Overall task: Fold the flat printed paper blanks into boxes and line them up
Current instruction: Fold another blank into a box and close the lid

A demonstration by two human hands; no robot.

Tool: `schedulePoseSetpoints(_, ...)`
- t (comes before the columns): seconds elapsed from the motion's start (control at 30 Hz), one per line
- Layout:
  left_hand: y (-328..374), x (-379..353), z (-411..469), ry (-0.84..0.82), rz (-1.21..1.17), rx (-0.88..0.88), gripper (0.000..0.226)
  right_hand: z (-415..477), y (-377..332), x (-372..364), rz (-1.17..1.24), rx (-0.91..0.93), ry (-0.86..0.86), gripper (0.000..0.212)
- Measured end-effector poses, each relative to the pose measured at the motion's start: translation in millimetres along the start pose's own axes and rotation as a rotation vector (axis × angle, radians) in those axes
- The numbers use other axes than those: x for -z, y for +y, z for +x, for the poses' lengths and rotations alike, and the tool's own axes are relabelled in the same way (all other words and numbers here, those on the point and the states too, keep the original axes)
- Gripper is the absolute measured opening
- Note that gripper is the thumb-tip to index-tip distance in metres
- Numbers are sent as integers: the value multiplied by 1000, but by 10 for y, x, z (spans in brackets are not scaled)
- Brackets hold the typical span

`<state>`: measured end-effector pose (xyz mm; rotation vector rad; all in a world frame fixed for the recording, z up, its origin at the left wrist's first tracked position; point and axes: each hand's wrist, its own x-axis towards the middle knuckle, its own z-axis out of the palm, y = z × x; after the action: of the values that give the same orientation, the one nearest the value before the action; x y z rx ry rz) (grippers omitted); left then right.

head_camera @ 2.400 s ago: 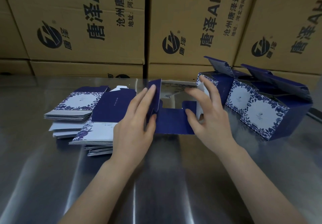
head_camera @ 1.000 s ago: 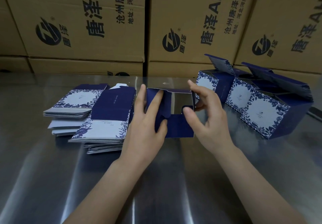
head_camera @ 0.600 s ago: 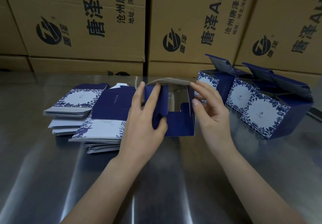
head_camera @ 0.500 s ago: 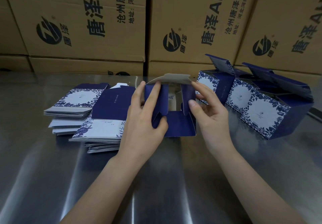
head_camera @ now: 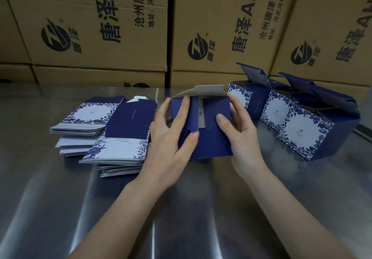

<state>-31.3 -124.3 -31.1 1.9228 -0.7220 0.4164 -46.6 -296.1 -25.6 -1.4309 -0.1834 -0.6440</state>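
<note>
Left grip (head_camera: 171, 137) and right grip (head_camera: 240, 131) both clasp the box (head_camera: 209, 145) — pinning its side flaps (head_camera: 214, 106) inward for closing.

Glossy steel table (head_camera: 60, 208), matt paper box (head_camera: 209, 145)

Navy box (head_camera: 209, 145), blue-floral wht blanks (head_camera: 118, 150)

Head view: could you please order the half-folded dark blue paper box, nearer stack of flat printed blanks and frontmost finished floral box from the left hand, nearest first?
1. Half-folded dark blue paper box: in the left hand.
2. Nearer stack of flat printed blanks: just left.
3. Frontmost finished floral box: far right.
</note>
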Motion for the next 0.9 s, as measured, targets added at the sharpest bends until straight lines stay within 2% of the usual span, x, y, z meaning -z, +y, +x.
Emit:
schedulePoseSetpoints(0.17,34,83,18,-36,-58,21,62,-30,-19,-42,62,-67,16,66)
schedulePoseSetpoints(0.3,95,78,45,101,-48,-16,46,-67,4,-100,52,-59,30,43)
schedulePoseSetpoints(0.37,91,64,42,179,-69,-48,48,-90,11,-133,48,-59,53,41)
schedulePoseSetpoints(0.43,91,47,34,231,-191,-49,49,-107,12,-163,39,-43,69,39)
schedulePoseSetpoints(0.53,117,19,29,280,-531,-16,49,-119,10,-200,24,-25,109,38)
schedulePoseSetpoints(0.6,118,-6,28,304,-646,6,54,-120,10,-207,8,-23,129,38)
schedulePoseSetpoints(0.7,93,-23,37,304,-668,54,57,-120,4,-204,-49,-28,145,40)
schedulePoseSetpoints(0.9,65,-13,33,280,-729,138,49,-133,1,-180,-119,-69,100,45)
